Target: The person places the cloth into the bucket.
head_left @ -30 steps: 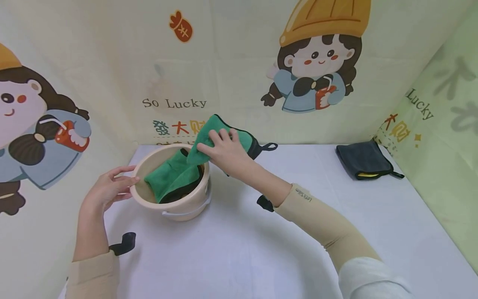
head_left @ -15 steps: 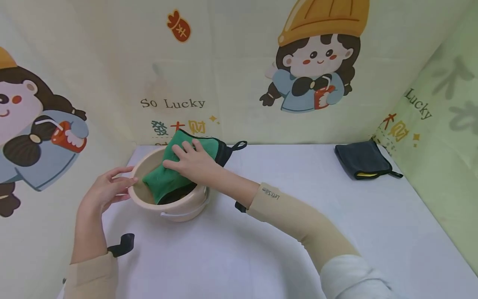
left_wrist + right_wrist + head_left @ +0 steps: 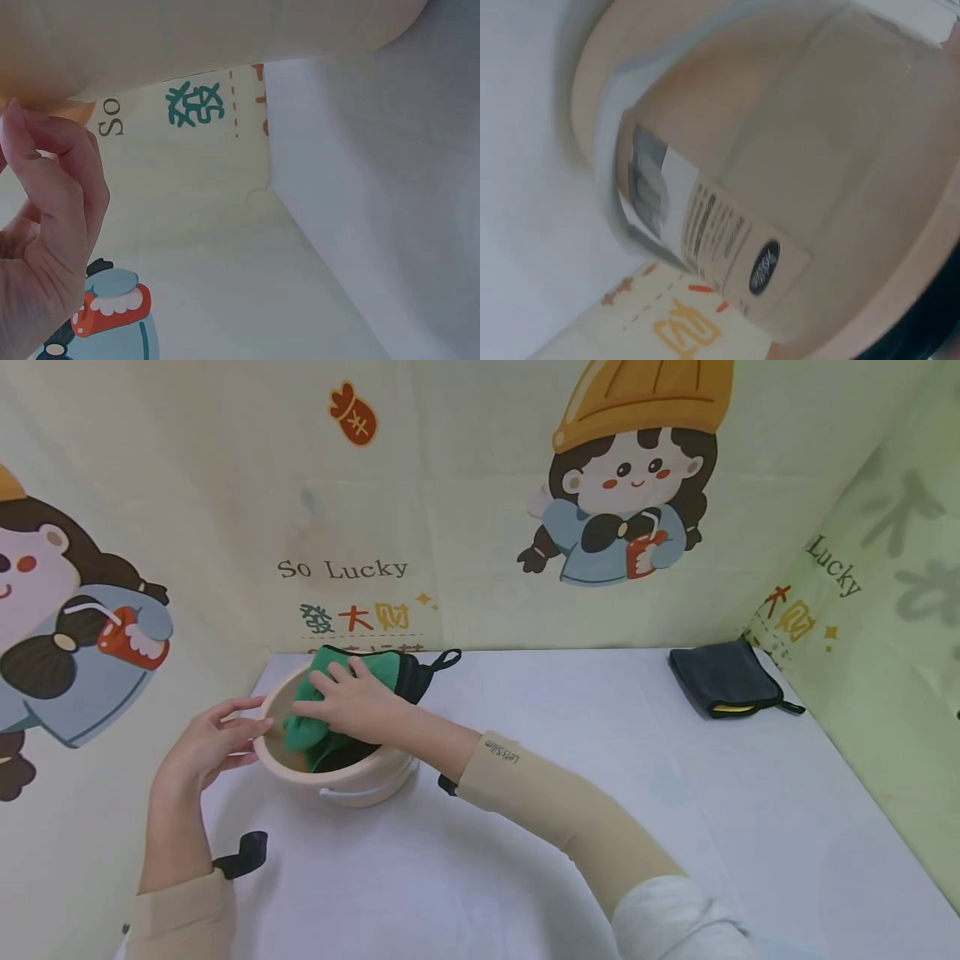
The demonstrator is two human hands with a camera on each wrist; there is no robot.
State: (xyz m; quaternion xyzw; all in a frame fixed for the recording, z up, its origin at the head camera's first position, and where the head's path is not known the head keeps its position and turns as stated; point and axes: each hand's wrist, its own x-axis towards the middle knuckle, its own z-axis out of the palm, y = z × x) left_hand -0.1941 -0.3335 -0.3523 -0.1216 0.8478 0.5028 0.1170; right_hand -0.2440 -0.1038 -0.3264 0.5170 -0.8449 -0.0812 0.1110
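A cream bucket [image 3: 300,775] stands at the left back of the table, with a pale handle [image 3: 352,793] hanging at its front. My left hand [image 3: 206,743] holds its left rim with the fingertips; in the left wrist view the fingers are bent beneath the bucket wall [image 3: 187,37]. My right hand [image 3: 352,700] holds a green towel [image 3: 384,667] over the bucket mouth, fingers spread across it. The towel's black end and loop [image 3: 446,660] stick out past the right rim. Beneath it, a second green, black-edged towel [image 3: 321,753] lies inside, partly hidden.
A folded dark grey towel [image 3: 723,678] with a yellow inside and a black loop lies at the table's back right. Printed cloth walls [image 3: 480,527] border the white table [image 3: 510,860]. A paper label [image 3: 735,247] is on the bucket's side.
My right hand has moved left and down with the green towel, from beside the bucket into its mouth. My left hand has stayed at the rim.
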